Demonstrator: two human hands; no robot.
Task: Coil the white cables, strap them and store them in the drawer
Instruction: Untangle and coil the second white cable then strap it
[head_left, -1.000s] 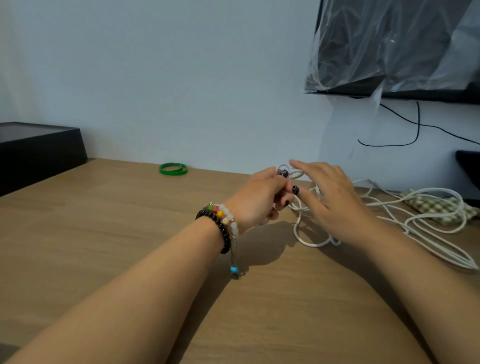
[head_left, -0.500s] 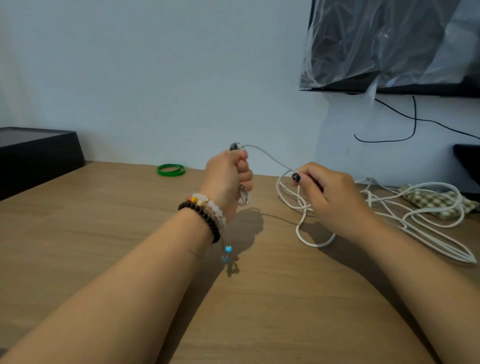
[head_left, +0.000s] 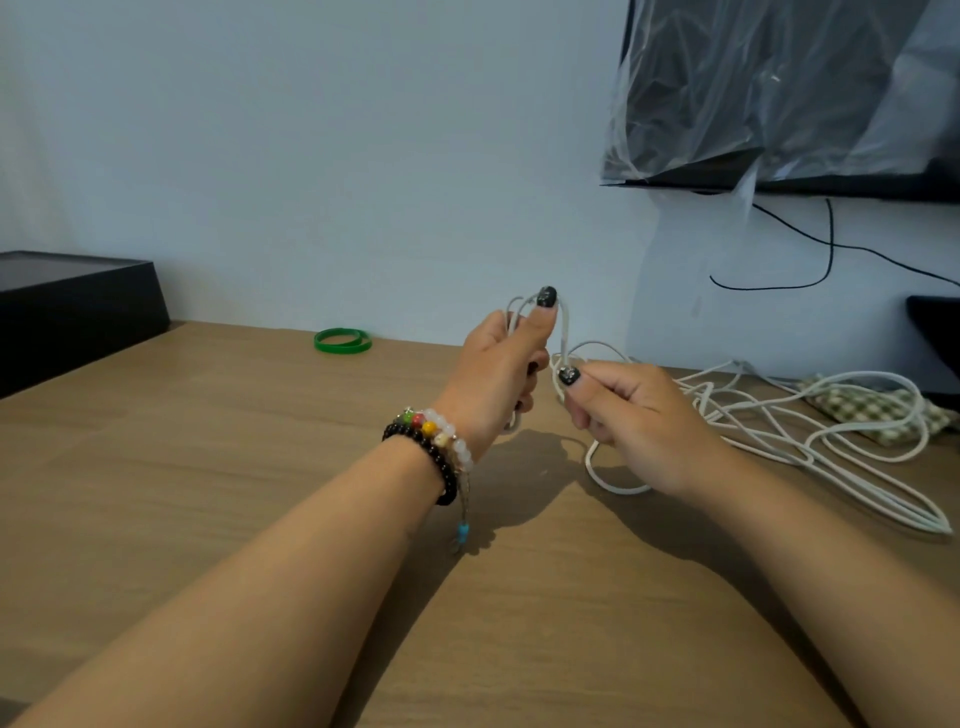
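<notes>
In the head view, the left hand grips the first loops of the thin white cable above the wooden desk, while the right hand pinches the next stretch beside it. The rest sprawls in slack, overlapping curves to the right, so pulling could likely snag it into a knot. The round, smooth cord may spring out of the coil; green bands lie well apart.

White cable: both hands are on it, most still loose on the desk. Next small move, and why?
Probably bring the right hand up to lay its pinched strand into the left hand as another loop. The left hand grips only a small loop of white cable; most lies tangled on the desk.
</notes>
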